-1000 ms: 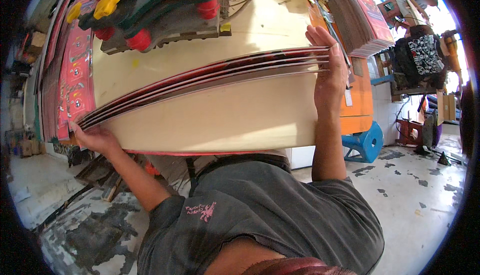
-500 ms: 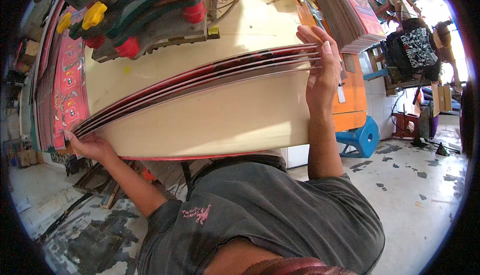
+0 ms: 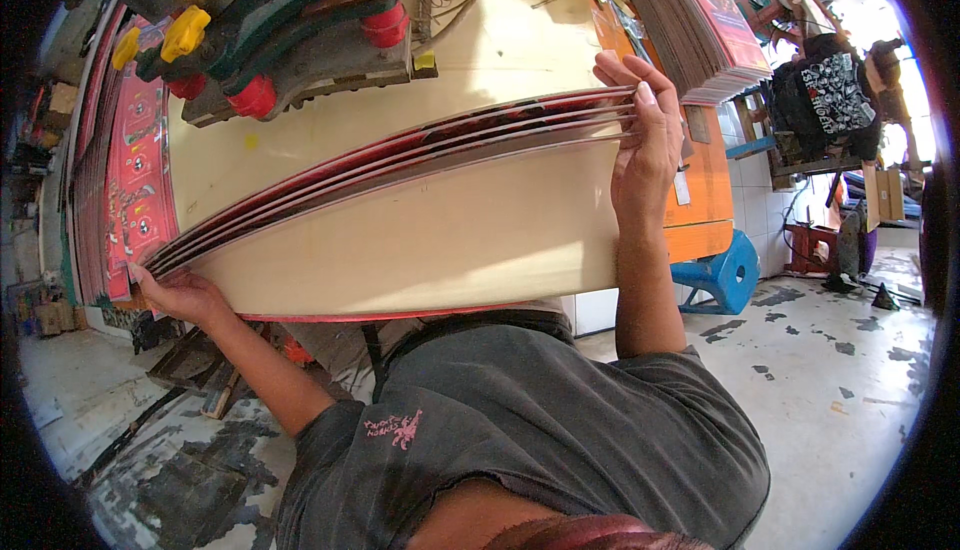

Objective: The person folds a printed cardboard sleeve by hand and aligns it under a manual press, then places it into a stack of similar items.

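Note:
Several thin printed sheets [image 3: 400, 145], their edges fanned slightly apart, stretch in a shallow curve between my two hands. Red and dark printing shows in the gaps. My left hand [image 3: 185, 295] grips their left end, thumb on top. At the other end my right hand [image 3: 648, 145] has its thumb against the sheet edges and its fingers bent behind them. Nearer to me is a broad cream surface [image 3: 430, 240] with a red near edge; I cannot tell whether it is another sheet or part of the table.
A machine with green arms, red knobs [image 3: 252, 95] and yellow knobs [image 3: 185, 32] overhangs the cream tabletop [image 3: 520, 40]. Piles of red printed sheets stand at left [image 3: 140, 180] and far right [image 3: 705, 20]. An orange table [image 3: 695, 242] and a blue stool [image 3: 722, 275] are on the right.
Almost nothing differs. My right hand's thumb and fingers have shifted very slightly at the sheet ends; both hands keep their places.

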`<state>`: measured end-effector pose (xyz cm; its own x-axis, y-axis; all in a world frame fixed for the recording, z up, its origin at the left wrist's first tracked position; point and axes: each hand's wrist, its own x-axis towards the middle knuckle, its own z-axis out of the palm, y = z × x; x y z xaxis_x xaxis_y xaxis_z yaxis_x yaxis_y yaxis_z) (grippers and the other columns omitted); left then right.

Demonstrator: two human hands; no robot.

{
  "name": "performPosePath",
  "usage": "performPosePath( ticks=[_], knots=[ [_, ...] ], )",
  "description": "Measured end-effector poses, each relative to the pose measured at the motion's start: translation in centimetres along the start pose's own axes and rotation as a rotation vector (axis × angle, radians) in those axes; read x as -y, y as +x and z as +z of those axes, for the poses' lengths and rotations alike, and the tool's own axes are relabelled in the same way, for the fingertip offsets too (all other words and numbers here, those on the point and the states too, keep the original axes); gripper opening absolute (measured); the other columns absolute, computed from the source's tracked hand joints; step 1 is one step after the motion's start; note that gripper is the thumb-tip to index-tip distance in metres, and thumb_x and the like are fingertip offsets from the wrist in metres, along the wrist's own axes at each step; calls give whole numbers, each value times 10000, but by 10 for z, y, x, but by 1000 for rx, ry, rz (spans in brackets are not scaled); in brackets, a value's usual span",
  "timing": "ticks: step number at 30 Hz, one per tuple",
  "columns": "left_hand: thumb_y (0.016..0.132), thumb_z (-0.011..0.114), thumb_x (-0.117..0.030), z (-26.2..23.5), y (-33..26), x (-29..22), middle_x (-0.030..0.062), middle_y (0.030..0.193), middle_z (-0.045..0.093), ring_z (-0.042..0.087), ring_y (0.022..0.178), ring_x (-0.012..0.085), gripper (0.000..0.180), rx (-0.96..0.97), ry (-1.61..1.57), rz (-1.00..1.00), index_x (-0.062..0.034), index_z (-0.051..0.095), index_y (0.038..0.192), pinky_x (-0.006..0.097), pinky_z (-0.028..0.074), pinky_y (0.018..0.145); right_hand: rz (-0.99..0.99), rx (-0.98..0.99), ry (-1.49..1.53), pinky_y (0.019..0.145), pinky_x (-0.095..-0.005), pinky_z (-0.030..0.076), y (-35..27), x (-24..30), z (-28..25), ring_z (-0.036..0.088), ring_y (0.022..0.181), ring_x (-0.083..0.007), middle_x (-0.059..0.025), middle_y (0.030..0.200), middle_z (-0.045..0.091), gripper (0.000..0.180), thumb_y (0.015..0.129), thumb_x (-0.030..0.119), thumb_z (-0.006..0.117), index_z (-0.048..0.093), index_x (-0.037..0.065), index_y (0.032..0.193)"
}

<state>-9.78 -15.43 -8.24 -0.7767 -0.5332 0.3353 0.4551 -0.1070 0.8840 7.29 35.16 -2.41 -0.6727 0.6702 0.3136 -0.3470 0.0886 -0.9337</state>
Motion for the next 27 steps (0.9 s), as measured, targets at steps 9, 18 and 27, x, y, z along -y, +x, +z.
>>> performPosePath(
  ticks=[9,18,27],
  knots=[
    [1058,521,-445,-7,5,5,125,913,704,698,822,230,499,36,-11,28,33,661,1050,367,578,748,-105,-39,11,1120,-425,438,1,-4,-4,633,1221,-286,-241,1277,676,241,1095,220,446,558,8,1115],
    [1055,518,-438,-13,8,8,128,925,694,693,823,236,497,35,-6,24,40,654,1044,375,583,743,-102,-53,6,1099,-412,455,1,-3,-6,639,1194,-283,-237,1265,680,261,1103,231,438,565,4,1116],
    [1051,528,-447,-8,6,5,105,855,705,690,761,219,497,20,-25,16,29,663,1005,362,577,715,-90,-50,0,1097,-406,454,1,-1,-5,639,1189,-276,-239,1265,682,287,1105,230,425,582,-10,1116]
  ],
)
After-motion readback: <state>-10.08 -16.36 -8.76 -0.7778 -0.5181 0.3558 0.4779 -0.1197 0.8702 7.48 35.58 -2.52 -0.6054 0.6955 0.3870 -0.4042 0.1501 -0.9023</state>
